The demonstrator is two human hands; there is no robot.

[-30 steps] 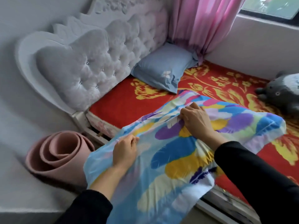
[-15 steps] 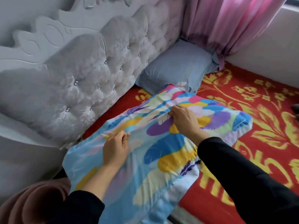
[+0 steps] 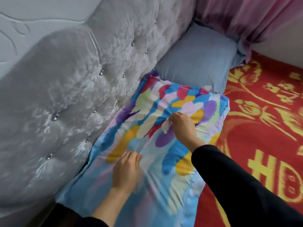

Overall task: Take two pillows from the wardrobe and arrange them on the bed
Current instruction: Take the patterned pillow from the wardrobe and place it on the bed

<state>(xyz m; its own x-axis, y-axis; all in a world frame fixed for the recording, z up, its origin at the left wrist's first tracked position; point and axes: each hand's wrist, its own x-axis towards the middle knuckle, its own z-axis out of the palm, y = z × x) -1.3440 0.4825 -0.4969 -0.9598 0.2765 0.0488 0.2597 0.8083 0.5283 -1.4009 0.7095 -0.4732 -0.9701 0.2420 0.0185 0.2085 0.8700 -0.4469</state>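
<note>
A pillow in a colourful feather-print cover lies on the bed, its long edge against the grey tufted headboard. My right hand pinches a fold of its cover near the middle. My left hand grips the cover lower down, fingers curled into the cloth. A pale blue pillow lies just beyond it, against the headboard in the far corner; the two pillows touch or slightly overlap. Both sleeves are black.
The bed carries a red sheet with a yellow pattern to the right of the pillows. A pink curtain hangs down at the back right, touching the blue pillow's far end.
The colourful pillow has moved forward and left from over the bed's edge until it lies against the headboard, next to the blue pillow. Both hands kept their hold on it.
</note>
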